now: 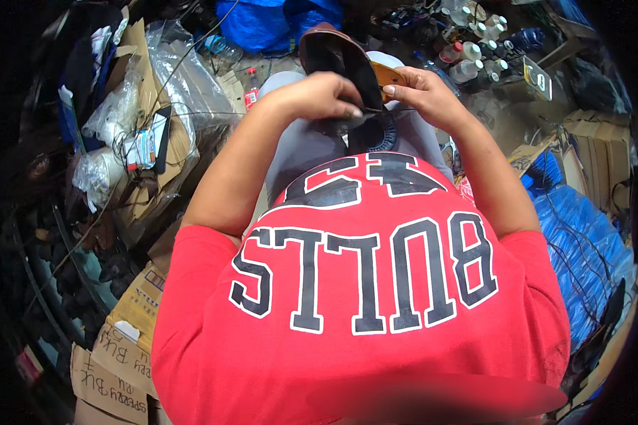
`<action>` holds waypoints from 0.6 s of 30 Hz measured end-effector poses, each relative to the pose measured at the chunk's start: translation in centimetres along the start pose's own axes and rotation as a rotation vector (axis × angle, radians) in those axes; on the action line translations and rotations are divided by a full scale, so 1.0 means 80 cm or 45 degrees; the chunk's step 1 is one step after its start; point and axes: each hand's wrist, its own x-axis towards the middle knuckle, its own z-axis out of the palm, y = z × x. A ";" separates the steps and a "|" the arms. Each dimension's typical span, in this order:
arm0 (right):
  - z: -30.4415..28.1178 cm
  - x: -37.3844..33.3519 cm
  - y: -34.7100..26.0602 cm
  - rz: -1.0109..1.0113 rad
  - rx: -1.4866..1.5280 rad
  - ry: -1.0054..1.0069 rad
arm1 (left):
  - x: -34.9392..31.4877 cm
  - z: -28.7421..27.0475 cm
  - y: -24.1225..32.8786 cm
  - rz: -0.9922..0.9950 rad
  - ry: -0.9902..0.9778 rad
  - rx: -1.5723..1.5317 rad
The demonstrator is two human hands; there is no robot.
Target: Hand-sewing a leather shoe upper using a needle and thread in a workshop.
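Observation:
Between my knees stands a dark, curved shoe piece [340,60] with a brown rim and a black inside; it looks like a shoe upper. A tan, rounded flap [388,75] shows at its right side. My right hand [420,92] pinches this flap, thumb in front and fingers behind. Curled and slightly blurred, my left hand [326,97] is at the near left edge of the shoe piece. Its fingertips are drawn together, and whatever they hold is too small to make out. A dark, ribbed round thing [379,134] lies in my lap below the hands.
Plastic bottles [468,60] crowd the floor at the far right. Clear plastic bags [184,78] and cardboard lie at left. Blue plastic sheeting [581,255] and cardboard boxes [599,156] are at right, and a blue bag [266,25] sits ahead. Marked cardboard [113,375] lies at near left.

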 end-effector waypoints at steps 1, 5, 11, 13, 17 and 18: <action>-0.001 -0.005 -0.001 0.001 0.001 0.012 | -0.004 0.005 0.013 -0.135 -0.089 -0.002; -0.006 -0.014 0.000 0.034 0.146 -0.023 | -0.013 0.028 0.004 0.018 0.140 -0.051; -0.014 -0.011 0.008 0.149 0.263 -0.021 | -0.053 0.038 -0.003 -0.037 0.490 -0.464; -0.016 -0.009 0.006 0.150 0.236 -0.039 | -0.080 0.019 -0.026 0.313 0.800 -1.162; -0.014 -0.007 0.010 0.166 0.176 -0.025 | -0.153 -0.025 -0.038 0.668 0.979 -1.760; -0.011 -0.005 0.010 0.133 0.201 -0.052 | -0.164 -0.029 -0.039 0.718 0.941 -1.869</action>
